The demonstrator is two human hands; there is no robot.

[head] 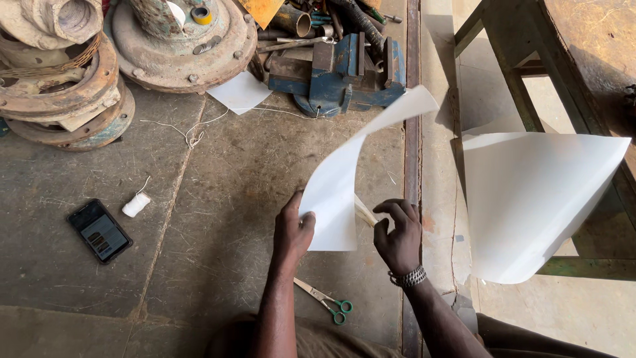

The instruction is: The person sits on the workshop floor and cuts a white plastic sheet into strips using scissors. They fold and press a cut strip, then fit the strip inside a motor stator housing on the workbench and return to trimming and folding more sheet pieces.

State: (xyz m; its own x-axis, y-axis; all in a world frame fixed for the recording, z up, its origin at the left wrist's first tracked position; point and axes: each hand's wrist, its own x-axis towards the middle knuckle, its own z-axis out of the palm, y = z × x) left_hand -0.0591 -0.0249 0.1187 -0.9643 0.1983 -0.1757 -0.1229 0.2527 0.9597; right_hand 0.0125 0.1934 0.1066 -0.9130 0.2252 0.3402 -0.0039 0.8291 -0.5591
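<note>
Curling upward above the grey concrete floor (pixel 218 199), a white paper sheet (pixel 338 192) is pinched at its lower left edge by left hand (pixel 293 229) fingers; right hand (pixel 397 238) fingers grip its lower right edge. Green-handled scissors (pixel 328 301) lie just below.

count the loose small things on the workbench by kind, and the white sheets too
white sheets: 3 (one in the hands, a large one at right, a small one near the vise)
scissors: 1
phone: 1
spool of string: 1
total: 6
</note>
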